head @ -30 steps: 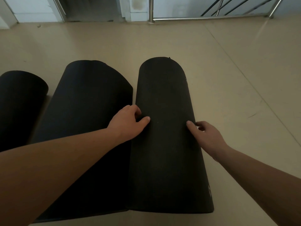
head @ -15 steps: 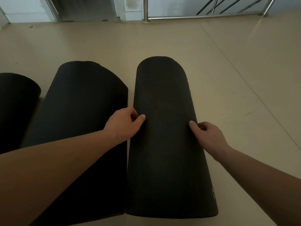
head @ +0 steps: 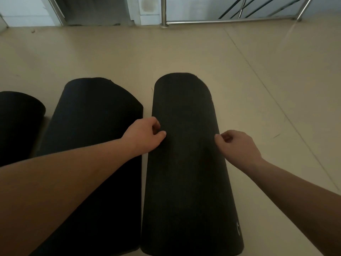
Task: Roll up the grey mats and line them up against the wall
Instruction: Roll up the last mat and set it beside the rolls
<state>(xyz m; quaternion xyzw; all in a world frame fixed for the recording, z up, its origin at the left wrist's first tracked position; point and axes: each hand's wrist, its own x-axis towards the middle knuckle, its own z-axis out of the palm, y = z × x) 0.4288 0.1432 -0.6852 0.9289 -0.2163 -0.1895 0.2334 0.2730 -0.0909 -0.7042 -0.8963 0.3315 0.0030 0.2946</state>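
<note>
A dark grey rolled mat [head: 186,172] lies lengthwise on the beige floor [head: 184,52], between both hands. Left hand [head: 145,135]: thumb on top of the roll, fingers curled down its left flank, gripping. Right hand [head: 235,143]: fingers curled at the right flank, thumb touching; grip cannot be confirmed. A second dark rolled mat [head: 92,126] lies just left of the left hand, and a third roll [head: 18,122] lies further left.
</note>
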